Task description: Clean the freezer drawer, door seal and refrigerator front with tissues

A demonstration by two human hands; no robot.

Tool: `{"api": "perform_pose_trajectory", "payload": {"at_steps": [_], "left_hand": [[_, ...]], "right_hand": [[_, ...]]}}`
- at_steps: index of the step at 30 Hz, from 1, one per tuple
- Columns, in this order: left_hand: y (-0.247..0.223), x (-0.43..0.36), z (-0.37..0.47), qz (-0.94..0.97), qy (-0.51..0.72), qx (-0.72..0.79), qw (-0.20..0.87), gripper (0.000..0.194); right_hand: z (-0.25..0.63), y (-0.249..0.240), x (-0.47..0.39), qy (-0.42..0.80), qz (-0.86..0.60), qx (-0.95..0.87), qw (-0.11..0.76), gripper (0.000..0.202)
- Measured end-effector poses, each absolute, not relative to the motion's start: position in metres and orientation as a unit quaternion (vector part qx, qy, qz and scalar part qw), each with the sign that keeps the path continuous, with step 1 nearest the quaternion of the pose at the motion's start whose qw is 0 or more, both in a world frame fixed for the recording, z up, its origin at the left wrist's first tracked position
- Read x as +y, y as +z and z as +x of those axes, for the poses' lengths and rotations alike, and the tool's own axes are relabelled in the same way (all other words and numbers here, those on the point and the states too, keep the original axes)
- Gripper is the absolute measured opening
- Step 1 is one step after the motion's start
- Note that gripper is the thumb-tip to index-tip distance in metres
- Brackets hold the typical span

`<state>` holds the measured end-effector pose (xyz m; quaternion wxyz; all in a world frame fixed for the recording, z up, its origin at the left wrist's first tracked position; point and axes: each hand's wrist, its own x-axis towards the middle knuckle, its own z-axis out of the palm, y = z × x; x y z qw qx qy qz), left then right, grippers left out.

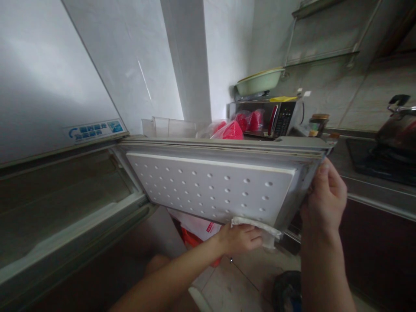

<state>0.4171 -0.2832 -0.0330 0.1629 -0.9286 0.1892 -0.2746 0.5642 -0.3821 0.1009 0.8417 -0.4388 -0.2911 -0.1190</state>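
Nearest the lens is your right forearm, rising to your right hand [323, 197], whose fingers are wrapped around the outer edge of the open freezer door [214, 186] and closed firmly on it, thumb on the inner side. Your left hand [240, 238] sits under the door's lower edge, fingers curled shut around a white cloth [256, 227] pressed against the bottom of the dimpled inner panel. The door swings out from the fridge cabinet [65, 208] to its left, and its top edge is level with the microwave [269, 117] behind it. That door is stiff and fairly heavy on its hinge, so it looks best steadied where your right hand already holds it, at the free edge far from the hinge. The cloth is soft, limp and probably damp; bunched in the palm it should grip well, though the plastic panel may be slick. Red bags [232, 130] lie just behind the door's top edge.
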Motion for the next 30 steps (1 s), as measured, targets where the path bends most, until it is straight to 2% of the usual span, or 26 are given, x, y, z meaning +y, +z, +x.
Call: {"api": "perform_pose_trajectory", "payload": {"at_steps": [8,11,15,17,20,23,25,30], "left_hand": [[-0.041,-0.219,0.360,-0.939,-0.245,0.121,0.208,0.006],[-0.039,-0.188,0.331,-0.933,-0.262,0.093,0.228,0.009],[-0.034,-0.159,0.290,-0.931,-0.270,0.008,0.244,0.004],[-0.034,-0.152,0.268,-0.926,-0.290,-0.049,0.237,0.008],[-0.039,-0.146,0.235,-0.913,-0.335,-0.169,0.159,0.016],[-0.046,-0.143,0.207,-0.819,-0.449,-0.356,-0.040,0.028],[-0.048,-0.139,0.195,-0.719,-0.518,-0.445,-0.130,0.029],[-0.032,-0.124,0.201,-0.651,-0.564,-0.479,-0.170,0.030]], "right_hand": [[0.566,0.100,-0.382,-0.125,-0.461,-0.294,0.828,0.033],[0.564,0.101,-0.383,-0.129,-0.465,-0.296,0.824,0.032],[0.561,0.101,-0.385,-0.139,-0.475,-0.291,0.819,0.032],[0.559,0.101,-0.386,-0.144,-0.482,-0.281,0.817,0.033],[0.559,0.101,-0.386,-0.146,-0.485,-0.280,0.815,0.035],[0.561,0.101,-0.385,-0.147,-0.480,-0.291,0.815,0.035],[0.562,0.101,-0.384,-0.148,-0.480,-0.292,0.814,0.035],[0.559,0.102,-0.384,-0.154,-0.490,-0.295,0.806,0.034]]}}
